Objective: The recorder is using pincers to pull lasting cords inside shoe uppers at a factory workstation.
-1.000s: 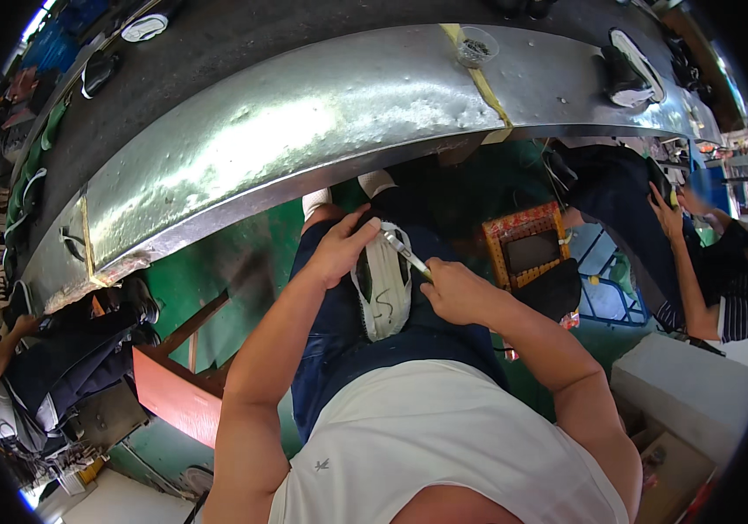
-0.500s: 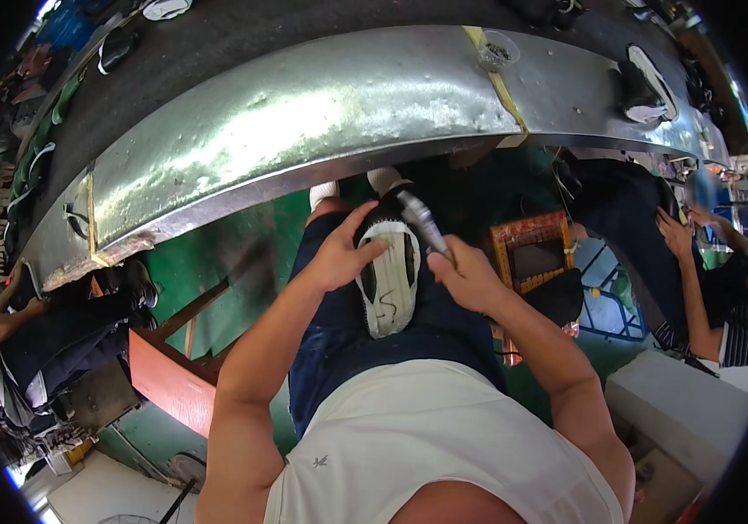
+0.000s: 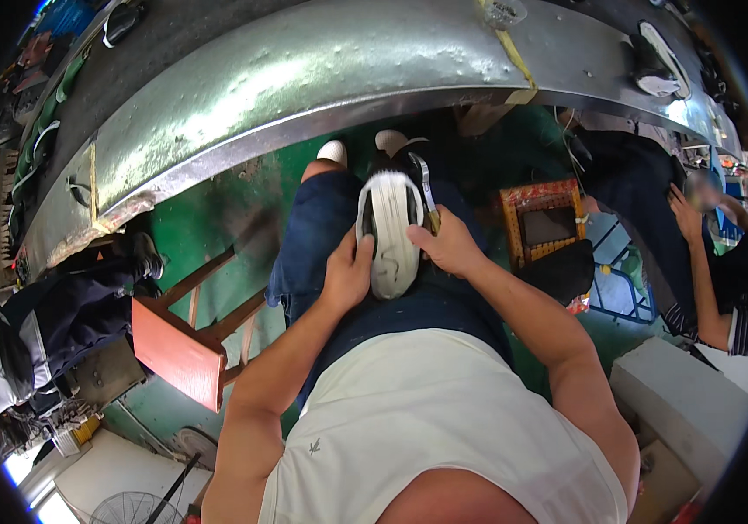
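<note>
A shoe (image 3: 396, 231) rests bottom up on my lap, its pale underside facing me and its edges dark. A squiggly dark mark shows on the end nearer my body. My left hand (image 3: 350, 269) is closed round the left side of the shoe, thumb along its edge and the other fingers partly hidden. At the other side, my right hand (image 3: 448, 244) is closed on the handle of a silver metal hand tool (image 3: 425, 179) with a curved head. The tool lies along the shoe's right edge, and my right thumb is at the shoe's side.
Ahead runs a dented metal bench (image 3: 304, 79) with a clear cup (image 3: 503, 12) and another shoe (image 3: 658, 61). A red wooden stool (image 3: 177, 349) stands at left, a woven-seat stool (image 3: 538, 223) at right. People sit on both sides; a fan (image 3: 134, 508) is at lower left.
My left hand has slid from the shoe's far end down to its near left side. The tool has swung more upright beside the shoe, and my right hand has come closer to it.
</note>
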Demonstrator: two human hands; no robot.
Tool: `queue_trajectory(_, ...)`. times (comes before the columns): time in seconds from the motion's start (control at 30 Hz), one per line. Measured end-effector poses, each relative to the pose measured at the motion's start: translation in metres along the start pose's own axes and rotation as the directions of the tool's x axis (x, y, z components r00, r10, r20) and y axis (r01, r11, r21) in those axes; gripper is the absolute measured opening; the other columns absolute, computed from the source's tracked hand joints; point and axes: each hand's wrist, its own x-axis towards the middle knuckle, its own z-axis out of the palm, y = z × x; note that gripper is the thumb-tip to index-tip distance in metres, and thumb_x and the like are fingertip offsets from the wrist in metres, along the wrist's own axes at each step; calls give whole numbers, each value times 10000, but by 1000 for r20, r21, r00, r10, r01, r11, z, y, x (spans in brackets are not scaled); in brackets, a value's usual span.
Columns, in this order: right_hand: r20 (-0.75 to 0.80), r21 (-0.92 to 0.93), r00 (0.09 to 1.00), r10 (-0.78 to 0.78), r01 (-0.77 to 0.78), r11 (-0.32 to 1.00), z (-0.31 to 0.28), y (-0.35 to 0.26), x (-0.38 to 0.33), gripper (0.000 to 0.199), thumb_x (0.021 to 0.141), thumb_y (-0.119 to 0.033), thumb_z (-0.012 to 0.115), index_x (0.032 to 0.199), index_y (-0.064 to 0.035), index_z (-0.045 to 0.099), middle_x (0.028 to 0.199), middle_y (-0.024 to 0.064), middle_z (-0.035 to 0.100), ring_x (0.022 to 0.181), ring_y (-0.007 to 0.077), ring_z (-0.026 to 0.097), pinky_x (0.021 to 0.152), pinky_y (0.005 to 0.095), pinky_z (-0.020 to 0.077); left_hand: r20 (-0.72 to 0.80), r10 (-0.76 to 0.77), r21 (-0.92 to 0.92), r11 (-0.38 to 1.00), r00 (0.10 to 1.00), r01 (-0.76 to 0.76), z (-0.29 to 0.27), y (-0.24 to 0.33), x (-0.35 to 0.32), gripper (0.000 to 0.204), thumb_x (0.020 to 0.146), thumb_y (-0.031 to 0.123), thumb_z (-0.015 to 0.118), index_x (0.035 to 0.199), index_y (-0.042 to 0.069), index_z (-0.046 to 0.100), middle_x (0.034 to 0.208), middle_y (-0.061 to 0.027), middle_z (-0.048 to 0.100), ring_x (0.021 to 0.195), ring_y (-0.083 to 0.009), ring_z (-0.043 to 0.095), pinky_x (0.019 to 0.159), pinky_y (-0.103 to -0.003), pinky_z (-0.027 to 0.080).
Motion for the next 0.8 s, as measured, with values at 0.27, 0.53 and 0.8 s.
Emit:
queue_trajectory(0.27,43,66,995,95,-98,993,12,11,1,459,850,-320,762,1049,53,583,834,139,676,587,174,651,561,322,532,34,-146,-160,976,989,150,4,-1,7,447,891,-40,477,1329,-30,564,1181,-127,671,1053,-183,643,938,-305,501)
queue_trajectory(0.53,316,327,945,85,-192,925,-11,23,6,320,816,-92,693,1079,46,574,859,98,665,653,168,640,593,307,534,269,-133,-336,915,954,222,-5,8,10,695,788,-132,512,1466,10,453,1323,-115,614,1192,-200,599,1046,-306,445)
queue_trajectory(0.8,309,358,920,241,-347,867,-72,-13,-52,380,910,-133,638,1259,-21,538,937,85,685,779,147,653,669,292,531,238,-25,-178,982,971,69,10,-14,-1,1111,756,168,786,1580,-46,73,1522,-253,401,1397,-290,430,1157,-323,322)
